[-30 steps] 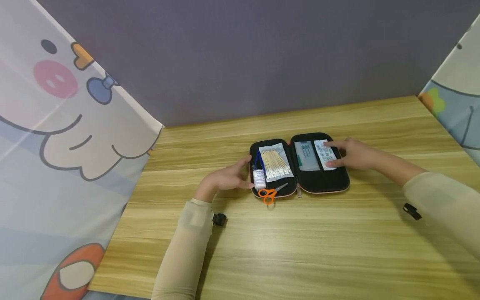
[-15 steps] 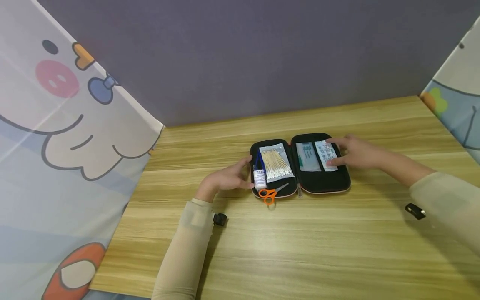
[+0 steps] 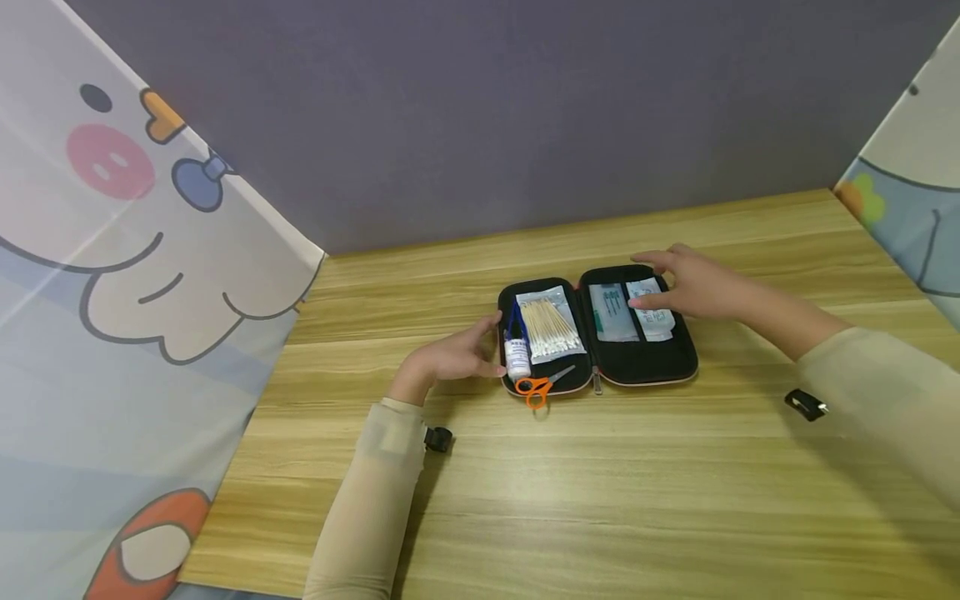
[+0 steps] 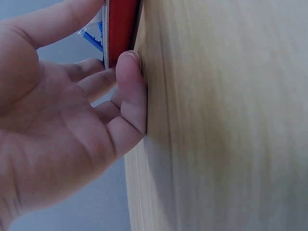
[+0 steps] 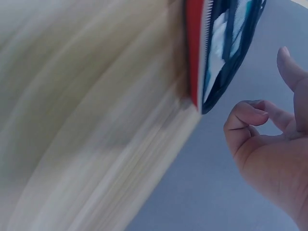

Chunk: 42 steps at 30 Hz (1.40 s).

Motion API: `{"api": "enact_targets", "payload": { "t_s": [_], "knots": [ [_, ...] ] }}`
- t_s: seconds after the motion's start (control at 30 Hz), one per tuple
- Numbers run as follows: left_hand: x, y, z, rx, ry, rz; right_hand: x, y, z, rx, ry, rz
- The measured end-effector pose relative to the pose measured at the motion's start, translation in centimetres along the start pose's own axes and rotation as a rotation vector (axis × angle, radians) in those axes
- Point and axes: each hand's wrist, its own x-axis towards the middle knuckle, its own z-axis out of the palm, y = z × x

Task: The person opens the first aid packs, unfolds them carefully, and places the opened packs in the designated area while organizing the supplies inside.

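A black-lined zip case (image 3: 647, 365) with a red outer shell lies unfolded on the wooden table. Its left half holds a bag of cotton swabs (image 3: 551, 327), a small white bottle (image 3: 517, 358), a blue tweezers-like item (image 3: 515, 318) and orange-handled scissors (image 3: 534, 387) that overhang the front edge. Two flat packets, a clear-and-green one (image 3: 615, 312) and a white printed one (image 3: 655, 323), sit in the right half. My left hand (image 3: 457, 354) touches the case's left edge with spread thumb and fingers. My right hand (image 3: 693, 283) hovers over the right half, fingers loose, holding nothing.
The wooden table (image 3: 600, 500) ends at a grey-purple upright panel (image 3: 525, 117) behind the case. A cartoon-printed cloth (image 3: 225, 292) hangs at the left, and another printed cloth (image 3: 918, 208) at the right.
My right hand has lifted from the white packet and shifted up and slightly left, and the packet now looks bent up. My left hand has stayed at the case's edge.
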Motion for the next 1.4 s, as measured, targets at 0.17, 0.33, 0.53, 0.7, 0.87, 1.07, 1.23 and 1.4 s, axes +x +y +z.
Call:
{"api": "enact_targets", "payload": {
  "t_s": [0.17,0.33,0.53,0.7,0.87,1.07,1.23,1.4],
  "knots": [
    [-0.1,-0.2,0.0,-0.015,-0.001,-0.011,1.0,-2.1,0.6,-0.003,0.003,-0.035],
    [-0.1,-0.1,0.1,-0.039,0.005,-0.007,1.6,-4.2,2.2,-0.007,-0.02,-0.078],
    [0.0,-0.2,0.1,-0.053,0.007,0.001,1.8,-6.3,4.7,-0.063,-0.068,-0.146],
    [0.1,-0.3,0.1,-0.033,0.007,0.003,1.7,-7.5,6.4,-0.07,-0.081,-0.207],
    [0.0,-0.2,0.0,-0.02,0.004,-0.002,1.8,-7.9,7.3,-0.096,-0.102,-0.211],
    [0.1,0.0,-0.2,-0.02,-0.003,-0.005,1.8,-7.8,7.6,-0.122,-0.083,-0.232],
    [0.1,-0.2,-0.2,-0.018,-0.009,-0.002,1.7,-7.9,7.8,-0.167,-0.058,-0.259],
    [0.1,-0.2,-0.1,-0.023,-0.009,0.003,1.7,-7.9,8.0,-0.221,-0.024,-0.273]
  ]
}}
